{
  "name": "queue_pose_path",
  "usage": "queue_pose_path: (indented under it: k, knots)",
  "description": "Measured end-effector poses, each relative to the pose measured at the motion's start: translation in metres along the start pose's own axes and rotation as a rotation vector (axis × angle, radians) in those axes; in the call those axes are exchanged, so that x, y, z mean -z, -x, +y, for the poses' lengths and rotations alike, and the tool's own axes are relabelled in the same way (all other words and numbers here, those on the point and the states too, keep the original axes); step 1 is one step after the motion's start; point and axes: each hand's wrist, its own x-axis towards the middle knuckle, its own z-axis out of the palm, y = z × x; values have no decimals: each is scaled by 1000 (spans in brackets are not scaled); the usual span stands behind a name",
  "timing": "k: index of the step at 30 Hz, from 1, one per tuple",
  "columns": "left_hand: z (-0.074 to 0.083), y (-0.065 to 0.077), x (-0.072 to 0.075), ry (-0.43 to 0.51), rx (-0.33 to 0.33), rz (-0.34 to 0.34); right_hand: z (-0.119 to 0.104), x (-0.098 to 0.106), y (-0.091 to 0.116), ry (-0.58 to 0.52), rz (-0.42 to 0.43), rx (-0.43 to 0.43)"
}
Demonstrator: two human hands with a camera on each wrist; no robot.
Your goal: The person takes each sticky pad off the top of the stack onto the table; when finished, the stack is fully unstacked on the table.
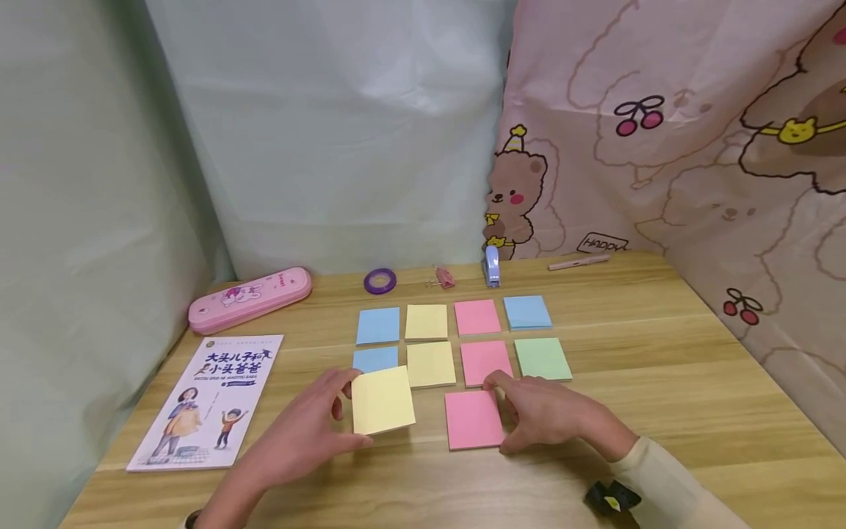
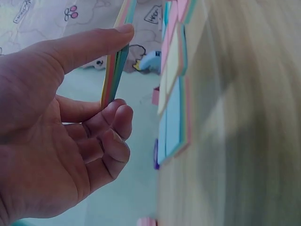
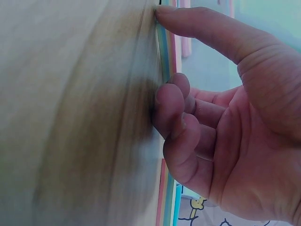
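Observation:
Between thumb and fingers, my left hand [image 1: 300,426] holds a square yellow sticky note pad [image 1: 383,402]. The pad is raised and tilted, overlapping a blue pad [image 1: 375,358] behind it in the head view. Seen edge-on in the left wrist view, the held pad [image 2: 115,66] has coloured layers. My right hand [image 1: 548,411] grips a pink sticky note pad [image 1: 474,420] by its near and far edges at its right side; this pad lies on the table. In the right wrist view, the thumb and fingertips of my right hand [image 3: 211,113] are at the pad's layered edge [image 3: 170,49].
Behind my hands lie two rows of pads, among them a yellow pad [image 1: 431,364], a pink pad [image 1: 486,363] and a green pad [image 1: 543,359]. A booklet [image 1: 208,404] and pencil case [image 1: 251,299] sit left. Tape [image 1: 380,281], binder clip [image 1: 445,277], stapler [image 1: 492,267] and pen [image 1: 578,262] line the back.

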Motion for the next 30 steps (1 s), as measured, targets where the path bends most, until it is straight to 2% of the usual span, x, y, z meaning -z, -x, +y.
queue_pose_path:
  k: [4,11,16,21,30]
  knots:
    - [-10,4,-1,-22,-24,-10,0,0,0,-3,1,7]
    - [-25,8,-6,-15,-8,-53,1,0,0,-4,2,7]
    - [-34,10,-10,-24,-37,-73,1,0,0,-3,1,2]
    - [-38,10,-14,-31,-63,-87,1,0,0,-1,-1,-7]
    - [-41,9,-19,-48,-53,-106,0,0,0,1,2,-14]
